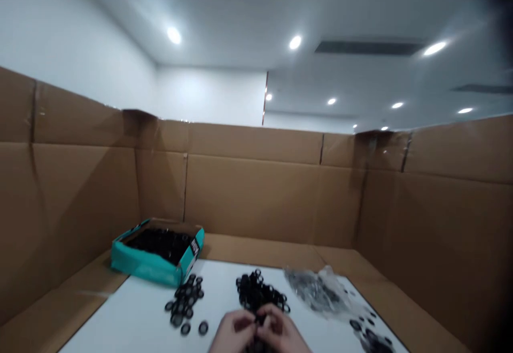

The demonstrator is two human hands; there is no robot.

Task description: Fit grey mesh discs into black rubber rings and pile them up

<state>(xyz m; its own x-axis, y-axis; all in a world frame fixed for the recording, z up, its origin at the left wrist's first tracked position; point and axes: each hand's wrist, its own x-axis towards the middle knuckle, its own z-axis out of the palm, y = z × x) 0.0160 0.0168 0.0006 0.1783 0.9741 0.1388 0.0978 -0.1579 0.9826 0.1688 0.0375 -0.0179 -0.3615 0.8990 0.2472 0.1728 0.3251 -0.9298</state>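
Note:
My left hand (233,332) and my right hand (281,331) meet at the bottom middle, fingertips pinched close together. Between them shows a small black piece (260,319), mostly covered by the fingers; whether it is one ring or two parts cannot be made out. Just beyond the fingers lies a heap of black rings (256,288) on the white board (136,318). More of the dark piece or heap shows below the hands. To the left, a looser group of black discs with grey centres (188,297) is spread over the board.
A teal box (146,266) full of black parts stands at the back left. On the right lie a clear plastic bag (320,291) and scattered black rings (355,324), with another dark bagged bunch (374,342) near the front. Cardboard walls (256,198) enclose the board.

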